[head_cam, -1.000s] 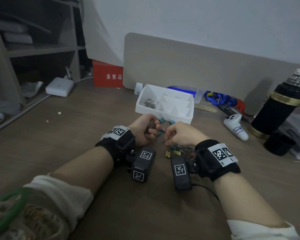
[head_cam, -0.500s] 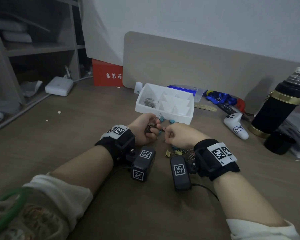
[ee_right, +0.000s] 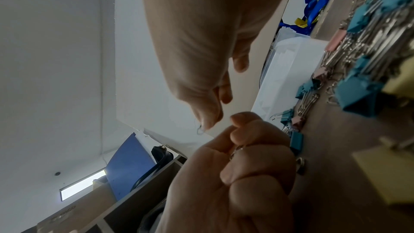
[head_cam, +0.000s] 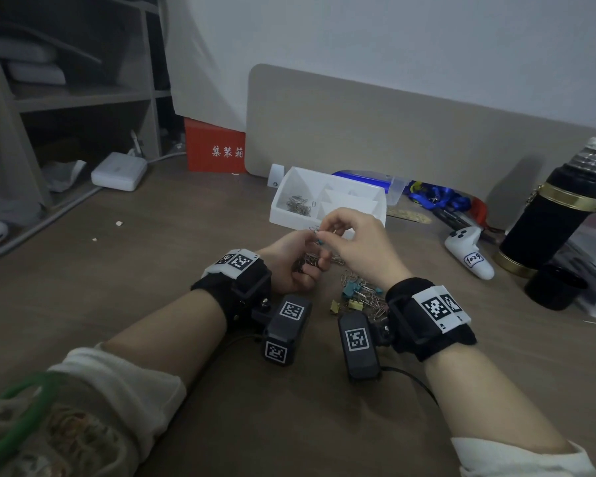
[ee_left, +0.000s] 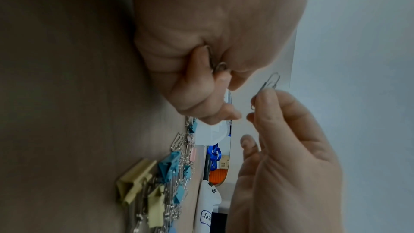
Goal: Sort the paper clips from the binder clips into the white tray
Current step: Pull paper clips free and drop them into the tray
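Head view shows the right hand (head_cam: 355, 247) raised just in front of the white tray (head_cam: 327, 204), its thumb and forefinger pinching a single silver paper clip (ee_left: 267, 84) that the left wrist view shows standing clear above the fingertips (ee_left: 266, 98). Just at 9 o'clock of it, the left hand (head_cam: 289, 263) is clenched around a bunch of paper clips (ee_right: 237, 149), whose wire loops peep out between the curled fingers (ee_right: 253, 167) in the right wrist view. Both hands hover over the wooden worktop (head_cam: 152, 270), fingertips nearly meeting. At 12 o'clock from the hands sits the tray, divided into compartments; its leftmost compartment holds a small heap of sorted paper clips (head_cam: 298, 206). At 6 o'clock from the right hand, between the two wrists, lies the unsorted pile (head_cam: 358, 296): teal, yellow and pink binder clips tangled with loose silver paper clips. Farther out at 3 o'clock rest a white controller (head_cam: 468, 251), a black flask with gold bands (head_cam: 554, 215) and a black cup (head_cam: 554, 287). Behind the tray at 1 o'clock lies a blue lanyard (head_cam: 437, 197); at 10 o'clock stand a red box (head_cam: 215, 146) and a white adapter (head_cam: 119, 172).
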Demonstrator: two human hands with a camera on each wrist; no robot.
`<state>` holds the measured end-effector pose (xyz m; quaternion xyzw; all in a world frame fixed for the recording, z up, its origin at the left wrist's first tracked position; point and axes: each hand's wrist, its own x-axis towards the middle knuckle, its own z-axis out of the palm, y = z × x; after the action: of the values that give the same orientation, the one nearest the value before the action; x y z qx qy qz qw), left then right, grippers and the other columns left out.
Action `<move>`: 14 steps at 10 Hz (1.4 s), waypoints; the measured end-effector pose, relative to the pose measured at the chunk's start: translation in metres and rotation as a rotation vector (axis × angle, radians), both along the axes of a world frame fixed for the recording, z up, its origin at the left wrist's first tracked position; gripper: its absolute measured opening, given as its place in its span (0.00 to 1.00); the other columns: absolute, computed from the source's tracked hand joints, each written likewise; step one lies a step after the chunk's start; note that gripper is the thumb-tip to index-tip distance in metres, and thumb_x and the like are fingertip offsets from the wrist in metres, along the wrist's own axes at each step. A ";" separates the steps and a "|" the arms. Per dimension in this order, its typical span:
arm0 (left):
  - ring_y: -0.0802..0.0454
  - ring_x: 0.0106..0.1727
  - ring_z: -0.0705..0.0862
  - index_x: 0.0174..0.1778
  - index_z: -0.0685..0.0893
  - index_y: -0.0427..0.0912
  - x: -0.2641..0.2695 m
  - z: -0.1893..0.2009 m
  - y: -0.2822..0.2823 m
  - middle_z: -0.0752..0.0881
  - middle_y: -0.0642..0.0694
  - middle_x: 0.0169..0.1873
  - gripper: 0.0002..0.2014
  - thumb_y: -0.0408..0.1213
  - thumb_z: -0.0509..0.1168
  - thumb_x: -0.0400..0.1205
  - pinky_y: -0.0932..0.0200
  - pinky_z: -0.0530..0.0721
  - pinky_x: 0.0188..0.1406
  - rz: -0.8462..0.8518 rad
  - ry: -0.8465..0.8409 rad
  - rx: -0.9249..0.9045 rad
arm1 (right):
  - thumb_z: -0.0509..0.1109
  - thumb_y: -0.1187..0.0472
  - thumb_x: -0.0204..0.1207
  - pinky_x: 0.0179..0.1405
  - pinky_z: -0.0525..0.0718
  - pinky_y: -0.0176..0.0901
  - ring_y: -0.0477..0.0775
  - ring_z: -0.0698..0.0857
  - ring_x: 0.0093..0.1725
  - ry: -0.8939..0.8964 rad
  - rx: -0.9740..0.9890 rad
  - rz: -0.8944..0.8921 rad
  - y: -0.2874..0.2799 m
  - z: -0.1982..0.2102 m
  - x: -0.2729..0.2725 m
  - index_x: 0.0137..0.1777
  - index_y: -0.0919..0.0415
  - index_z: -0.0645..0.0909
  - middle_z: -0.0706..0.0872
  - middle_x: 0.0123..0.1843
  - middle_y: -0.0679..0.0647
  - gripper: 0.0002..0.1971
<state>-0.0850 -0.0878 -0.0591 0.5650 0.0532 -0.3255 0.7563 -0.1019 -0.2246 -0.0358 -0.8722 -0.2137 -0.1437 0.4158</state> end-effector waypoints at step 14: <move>0.59 0.13 0.61 0.30 0.70 0.43 -0.002 0.000 -0.017 0.69 0.51 0.19 0.18 0.42 0.51 0.86 0.70 0.52 0.11 0.101 0.022 -0.068 | 0.63 0.59 0.81 0.39 0.84 0.46 0.61 0.88 0.45 0.370 -0.383 -0.362 -0.036 -0.015 0.008 0.46 0.65 0.88 0.90 0.45 0.60 0.14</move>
<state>-0.0873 -0.1050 -0.0591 0.5321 0.0790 -0.2946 0.7899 -0.0935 -0.2609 -0.0504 -0.9698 0.0010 -0.0118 0.2436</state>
